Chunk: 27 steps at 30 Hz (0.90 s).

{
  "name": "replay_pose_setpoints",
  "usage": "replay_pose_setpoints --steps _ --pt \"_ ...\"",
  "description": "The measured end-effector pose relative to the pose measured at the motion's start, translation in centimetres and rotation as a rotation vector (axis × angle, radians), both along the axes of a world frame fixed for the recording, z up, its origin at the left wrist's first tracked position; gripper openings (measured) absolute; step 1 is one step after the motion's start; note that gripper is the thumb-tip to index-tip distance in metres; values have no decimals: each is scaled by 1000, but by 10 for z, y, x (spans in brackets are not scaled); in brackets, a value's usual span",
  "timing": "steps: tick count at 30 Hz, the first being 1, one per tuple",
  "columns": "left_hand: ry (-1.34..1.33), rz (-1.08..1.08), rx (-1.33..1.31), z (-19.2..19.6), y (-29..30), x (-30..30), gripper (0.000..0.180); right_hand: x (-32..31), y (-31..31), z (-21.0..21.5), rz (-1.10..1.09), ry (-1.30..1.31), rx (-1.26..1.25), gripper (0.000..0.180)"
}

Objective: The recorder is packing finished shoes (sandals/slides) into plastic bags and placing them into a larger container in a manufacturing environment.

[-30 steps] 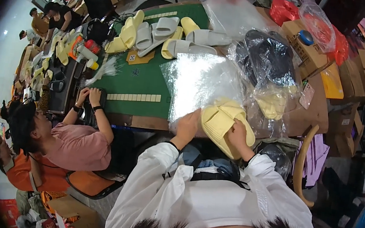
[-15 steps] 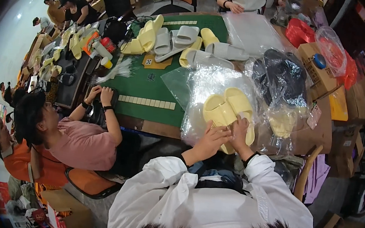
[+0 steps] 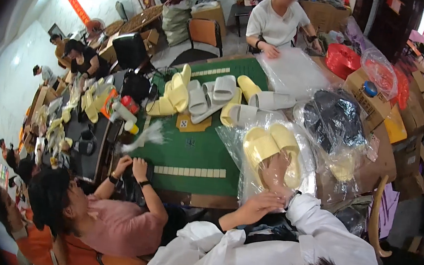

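A pair of pale yellow slippers (image 3: 279,141) lies side by side, toes pointing away from me, on the stack of clear plastic bags (image 3: 309,145). My right hand (image 3: 275,174) reaches onto the pair from the near side and grips it between the two slippers; its fingertips are partly hidden there. Just below, my left hand (image 3: 258,207) is beside my right wrist with its fingers stretched out, holding nothing. Loose clear film (image 3: 232,141) spreads out at the left of the pair. Whether the film covers the slippers, I cannot tell.
Beyond the bags, more yellow slippers (image 3: 177,93) and grey slippers (image 3: 223,91) lie on the green table (image 3: 182,153). Bagged black slippers (image 3: 334,119) stand at the right, near a cardboard box (image 3: 361,96). A person in pink (image 3: 118,216) sits at my left; another person (image 3: 277,20) sits across.
The yellow slippers have moved forward on the plastic bags with my right hand on them. My left hand has come off the slippers and back towards my right wrist. The view has shifted.
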<state>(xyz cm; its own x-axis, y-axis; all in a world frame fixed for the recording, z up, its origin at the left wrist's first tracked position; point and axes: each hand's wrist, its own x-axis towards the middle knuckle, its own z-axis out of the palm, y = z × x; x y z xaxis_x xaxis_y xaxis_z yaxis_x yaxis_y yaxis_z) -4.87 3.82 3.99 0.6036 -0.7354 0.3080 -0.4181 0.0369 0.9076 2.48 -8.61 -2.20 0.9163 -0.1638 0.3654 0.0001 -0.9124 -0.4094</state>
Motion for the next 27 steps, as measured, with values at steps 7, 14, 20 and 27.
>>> replay_pose_setpoints --steps 7,14,20,27 --pt "342 132 -83 25 49 39 20 48 38 -15 342 40 -141 32" --pt "453 801 -430 34 108 90 18 6 33 44 395 79 403 37" --pt "423 799 -399 36 123 86 17 -6 22 8 -67 192 476 74" --pt "265 1010 -293 45 129 64 14 33 18 -2 123 629 1058 25"
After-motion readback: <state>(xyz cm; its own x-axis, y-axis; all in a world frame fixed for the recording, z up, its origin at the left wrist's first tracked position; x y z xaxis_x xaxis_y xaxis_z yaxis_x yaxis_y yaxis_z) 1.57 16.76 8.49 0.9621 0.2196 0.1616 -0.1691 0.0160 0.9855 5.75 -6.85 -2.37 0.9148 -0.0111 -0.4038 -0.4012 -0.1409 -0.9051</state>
